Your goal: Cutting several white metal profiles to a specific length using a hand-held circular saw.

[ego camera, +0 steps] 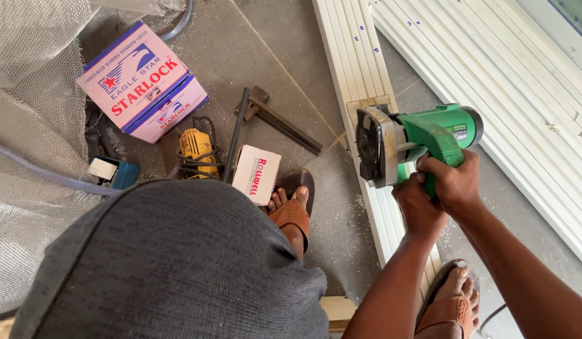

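Observation:
A green handheld power cutter (429,135) with a grey blade guard (376,147) hangs over a long white profile strip (357,59) lying on the floor. My right hand (455,182) grips the cutter's green handle from above. Just below it, my left hand (420,207) wraps the same handle. The blade end faces left, at a wooden-coloured piece (369,102) on the strip. My right foot in a brown sandal (453,301) rests on the strip near the bottom edge. The blade itself is hidden by the guard.
A pink and blue cardboard box (143,81), a small white box (256,172), a yellow power tool (197,147) and a metal square (278,119) lie on the grey floor at left. Grey mesh (27,125) covers the far left. More white profiles (492,75) are stacked at right.

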